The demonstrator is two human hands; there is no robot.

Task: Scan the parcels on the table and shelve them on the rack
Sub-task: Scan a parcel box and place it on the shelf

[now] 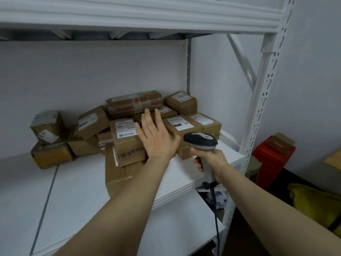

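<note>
In the head view, our only one, we face the rack (258,108), looking at its white shelf (73,182). A heap of brown parcels (127,130) fills the back right of that shelf. Some lie flat and stacked, and a few at the left are tipped at angles. Most show white labels facing up.

Our left hand (156,137) reaches out over the front of the heap with fingers straight and spread, holding nothing. We cannot tell whether it touches the boxes beneath it. Our right hand (208,161) is wrapped round the handle of the scanner (200,140), with the head pointing left toward the heap and the cable (215,218) trailing down past the shelf edge.

We judge the shelving step to be at its end: the free hand is empty at the pile, as after setting a parcel down. Many parcels are already on the rack.

To the right, beyond the rack post, one more small parcel (281,142) sits on a red box (271,159), with a yellow bag (317,202) nearer us. The table itself we cannot make out for certain.

The next move, as we judge it, calls for drawing the left hand back, turning away from the rack, picking up an unscanned parcel label-up, and aiming the scanner at its barcode.
</note>
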